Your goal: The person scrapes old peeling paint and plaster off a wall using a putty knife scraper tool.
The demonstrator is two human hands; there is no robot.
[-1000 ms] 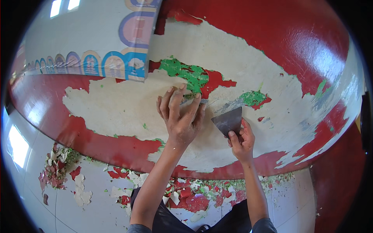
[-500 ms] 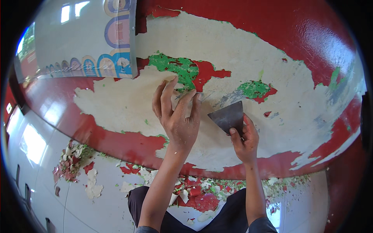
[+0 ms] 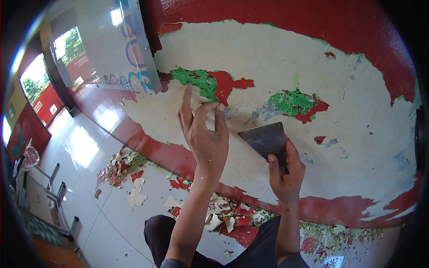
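Note:
My right hand (image 3: 287, 178) grips a dark, flat scraper (image 3: 266, 139) by its lower end, thumb across the front. Its wide blade points up and left, over the bare cream wall (image 3: 250, 169). At centre my left hand (image 3: 206, 134) is raised, thumb and index tip pinched together at the lower tip of a red paint patch (image 3: 225, 87). Whatever the pinch holds, if anything, is too small to make out. The other fingers stretch up toward a green paint patch (image 3: 196, 79). A second green patch (image 3: 291, 103) with red edging lies above the scraper.
Paint flakes (image 3: 237, 219) litter the floor along the wall's foot, with a heap (image 3: 121, 169) further left. A glossy board (image 3: 103, 49) with a metal edge covers the upper left wall. Red paint (image 3: 313, 15) surrounds the scraped area. Metal-legged furniture (image 3: 49, 196) stands at far left.
The view has swung left, showing more floor, furniture and a doorway. My left thumb and index finger have come together into a pinch. The scraper stays in my right hand.

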